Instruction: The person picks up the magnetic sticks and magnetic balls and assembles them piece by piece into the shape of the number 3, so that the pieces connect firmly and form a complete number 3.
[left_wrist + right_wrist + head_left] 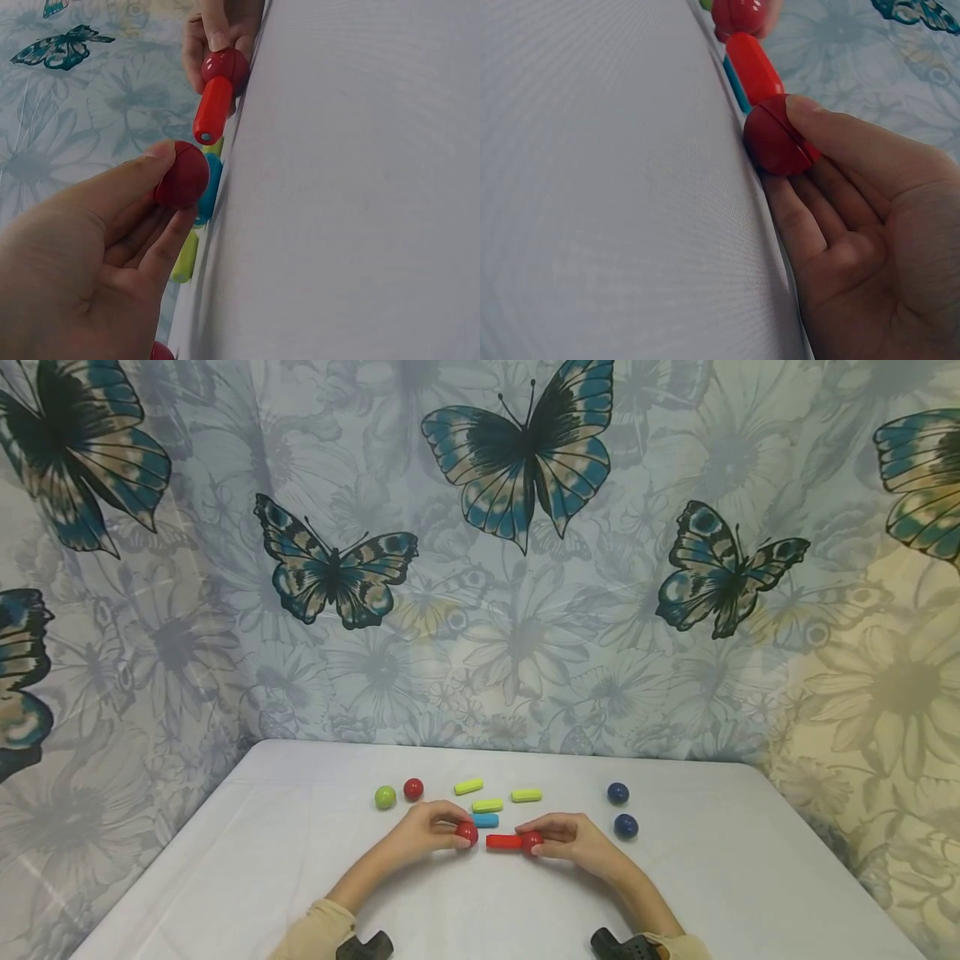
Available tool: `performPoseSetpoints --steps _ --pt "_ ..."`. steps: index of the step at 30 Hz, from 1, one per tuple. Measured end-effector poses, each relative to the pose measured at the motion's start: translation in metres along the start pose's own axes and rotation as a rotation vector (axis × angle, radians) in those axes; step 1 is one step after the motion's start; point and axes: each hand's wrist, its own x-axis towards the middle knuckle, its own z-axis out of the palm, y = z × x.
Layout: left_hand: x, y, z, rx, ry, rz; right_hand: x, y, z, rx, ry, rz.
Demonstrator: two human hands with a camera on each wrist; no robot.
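Note:
My left hand (429, 828) pinches a red ball (467, 834) between thumb and fingers, near the middle of the white table. Opposite it, my right hand (576, 840) grips a second red ball (532, 842) the same way. A red stick (503, 842) extends from that ball toward the left hand, its end against the ball. In the left wrist view, a small round dot shows on the stick's free end, apart from the left ball (184, 176). A seam crosses the right ball (776, 139) in the right wrist view. Just behind lies a blue stick (486, 820).
Several yellow-green sticks, one of them the stick (527, 795), lie behind the hands. To the left sit a green ball (386, 797) and another red ball (413, 789). Two dark blue balls, the nearer ball (626, 826) included, rest on the right. Butterfly-print fabric (525, 693) hangs behind the table (480, 918).

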Motion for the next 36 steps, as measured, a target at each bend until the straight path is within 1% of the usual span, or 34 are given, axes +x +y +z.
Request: performPoseSetpoints --steps 3,6,8,14,17,23,36 --pt "0.001 -0.001 0.003 -0.011 -0.003 0.011 0.0 -0.001 0.0 -0.004 -0.002 0.002" --pt "0.001 -0.002 0.005 -0.024 -0.005 0.006 0.0 -0.001 0.0 -0.003 -0.003 0.011" --pt "0.001 -0.001 0.006 -0.025 0.0 0.0 0.0 -0.001 0.0 -0.003 -0.006 0.002" --pt "0.001 -0.001 0.009 -0.024 0.01 -0.046 0.001 -0.001 -0.001 0.005 -0.008 -0.009" --pt "0.001 0.001 0.01 -0.019 0.01 -0.047 0.001 -0.001 -0.001 0.003 -0.01 -0.015" --pt "0.001 0.001 0.012 -0.006 0.013 -0.033 0.0 -0.002 0.0 -0.001 -0.006 0.0" --pt "0.0 0.002 0.015 -0.026 0.012 -0.043 -0.001 -0.005 0.001 0.02 -0.012 -0.032"
